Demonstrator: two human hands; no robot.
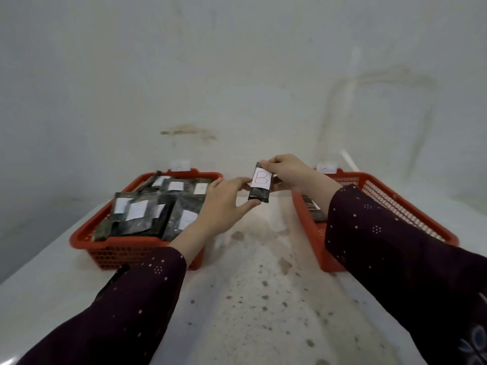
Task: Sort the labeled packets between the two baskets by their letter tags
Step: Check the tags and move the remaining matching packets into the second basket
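Fingers (238,182) of left hand (221,206) and right hand (290,172) pinch a dark foil packet (259,193) aloft between the full left red mesh basket (87,241) and right red mesh basket (395,196), white B tag (261,177) facing up, evidently for reading.

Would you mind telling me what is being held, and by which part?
The packet tagged B: the right hand pinches its top end, the left hand holds its lower left side.
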